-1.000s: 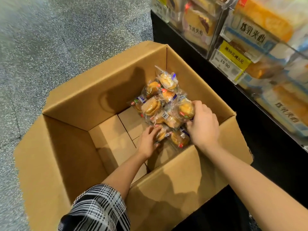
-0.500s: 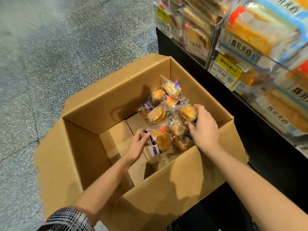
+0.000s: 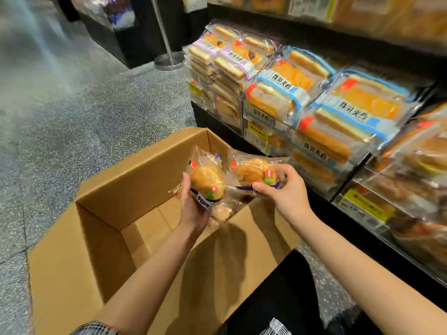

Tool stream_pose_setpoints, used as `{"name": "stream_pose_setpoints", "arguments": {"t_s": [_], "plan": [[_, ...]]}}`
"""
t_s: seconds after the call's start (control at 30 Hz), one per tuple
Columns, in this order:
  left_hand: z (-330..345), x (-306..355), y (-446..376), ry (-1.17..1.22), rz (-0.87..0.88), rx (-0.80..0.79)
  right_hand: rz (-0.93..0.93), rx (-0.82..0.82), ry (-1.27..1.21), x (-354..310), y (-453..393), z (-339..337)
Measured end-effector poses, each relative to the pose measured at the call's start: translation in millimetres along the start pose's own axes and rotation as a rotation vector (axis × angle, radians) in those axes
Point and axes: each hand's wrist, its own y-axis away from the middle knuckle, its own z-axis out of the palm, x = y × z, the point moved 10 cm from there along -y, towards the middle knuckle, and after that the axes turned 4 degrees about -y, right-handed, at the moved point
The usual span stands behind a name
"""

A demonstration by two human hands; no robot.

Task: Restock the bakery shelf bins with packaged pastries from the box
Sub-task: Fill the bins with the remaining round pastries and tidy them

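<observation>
You hold two clear-wrapped golden pastries above the brown cardboard box (image 3: 135,189), ready to carry right to the shelf: your left hand (image 3: 193,209) cups one pastry (image 3: 208,182), your right hand (image 3: 287,189) pinches the other (image 3: 251,171). More packets (image 3: 221,212) lie inside the box. The clear shelf bins (image 3: 266,122) on the right hold stacked sandwich-cake packs (image 3: 285,93).

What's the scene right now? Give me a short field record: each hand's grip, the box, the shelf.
left hand: grips one wrapped pastry, held above the box
right hand: pinches a second wrapped pastry by its lower edge
box: open cardboard, on the floor beside the shelf; a few packets show under the left hand
shelf bins: clear-fronted, stacked with blue-labelled and purple-labelled sandwich cake packs
placed yet: no, both pastries in hand
</observation>
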Motion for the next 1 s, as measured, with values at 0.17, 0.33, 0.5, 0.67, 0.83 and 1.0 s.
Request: {"name": "stream_pose_setpoints", "arguments": {"t_s": [0.17, 0.33, 0.5, 0.67, 0.83, 1.0], "plan": [[74, -30, 38, 0.087, -0.095, -0.128, -0.150, 0.091, 0.104, -42, 34, -86], [159, -59, 73, 0.079, -0.131, -0.378, -0.211, 0.201, 0.139, -66, 72, -172], [254, -96, 117, 0.103, -0.175, -0.559, -0.228, 0.385, 0.115, -83, 121, -271], [332, -143, 169, 0.081, -0.291, -0.621, -0.182, 0.596, 0.135, -77, 171, -360], [394, -185, 228, 0.118, -0.435, -0.749, -0.142, 0.768, 0.217, -68, 217, -433], [427, -228, 233, 0.163, -0.522, -0.691, -0.082, 0.858, 0.308, -45, 241, -489]]}}
